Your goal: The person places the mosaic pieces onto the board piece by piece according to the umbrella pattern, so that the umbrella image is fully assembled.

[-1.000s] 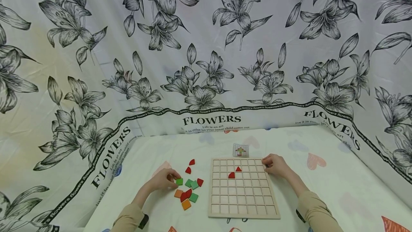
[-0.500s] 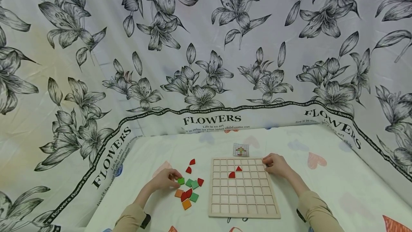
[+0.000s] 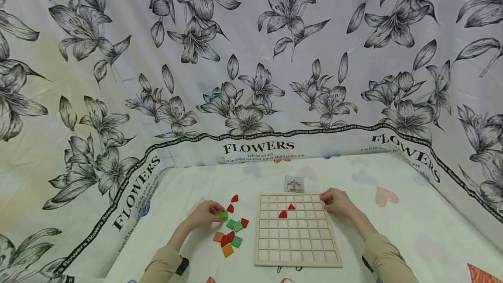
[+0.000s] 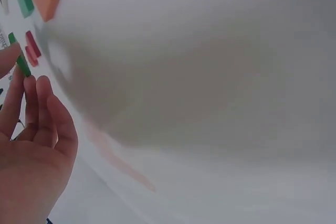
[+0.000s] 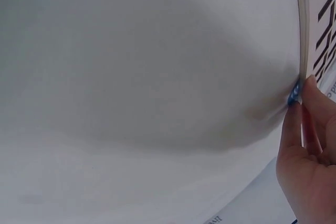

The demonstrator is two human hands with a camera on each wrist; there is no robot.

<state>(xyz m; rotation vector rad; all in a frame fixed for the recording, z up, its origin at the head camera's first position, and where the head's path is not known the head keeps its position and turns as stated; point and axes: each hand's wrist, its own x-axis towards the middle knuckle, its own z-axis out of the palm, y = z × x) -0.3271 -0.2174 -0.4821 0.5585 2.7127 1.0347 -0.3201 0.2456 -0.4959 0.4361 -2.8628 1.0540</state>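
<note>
- Left hand (image 3: 205, 214) pinches green tile (image 3: 223, 215) at the fingertips, presumably for fine control.
- Loose tiles (image 3: 230, 236) beside that pinch, mostly nearer the person; presumably within easy reach.
- Right hand (image 3: 338, 202) pinches grid board (image 3: 296, 234) at a far corner, presumably steadying it.

White fabric (image 3: 251, 47) with black line-drawn flowers hangs behind a heart-printed cloth (image 3: 235, 178).

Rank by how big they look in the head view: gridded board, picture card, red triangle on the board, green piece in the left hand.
1. Gridded board
2. Picture card
Red triangle and green piece: too alike to rank; the left hand partly covers the latter.
</note>
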